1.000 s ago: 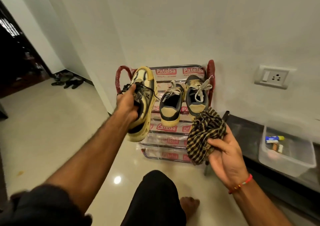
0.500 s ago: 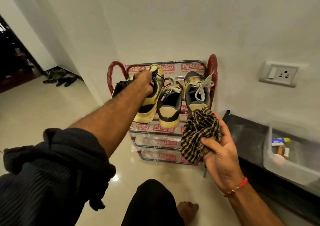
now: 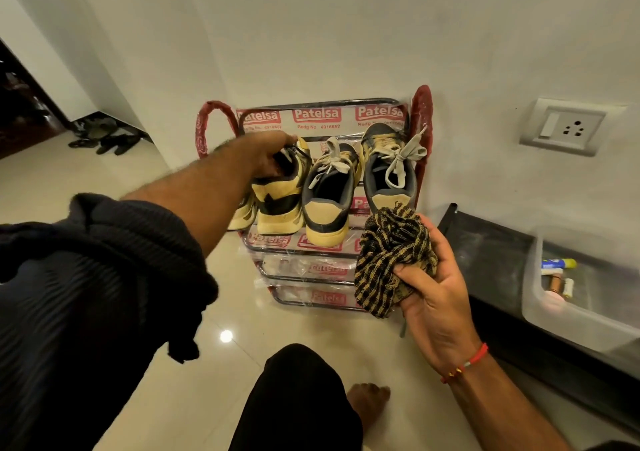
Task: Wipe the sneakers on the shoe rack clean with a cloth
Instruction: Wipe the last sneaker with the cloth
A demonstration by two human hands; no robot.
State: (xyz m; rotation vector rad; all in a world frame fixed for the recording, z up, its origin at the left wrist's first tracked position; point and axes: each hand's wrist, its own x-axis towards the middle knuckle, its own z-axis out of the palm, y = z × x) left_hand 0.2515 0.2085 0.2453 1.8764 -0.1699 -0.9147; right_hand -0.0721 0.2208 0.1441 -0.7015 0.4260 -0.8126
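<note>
The left hand [image 3: 266, 156] reaches to the shoe rack [image 3: 420, 111], fingers curled round the collar of a yellow-and-black sneaker [image 3: 280, 194] near the top shelf's left end, likely seating it beside its neighbours. The right hand [image 3: 433, 288] holds the checked cloth [image 3: 391, 253] bunched at the shelf's right front corner, ready for wiping.

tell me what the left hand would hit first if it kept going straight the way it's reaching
Probably the shoe rack's back panel printed "Patelsa". The left hand, gripping a yellow and black sneaker, points toward it; depth is unclear from this view.
</note>
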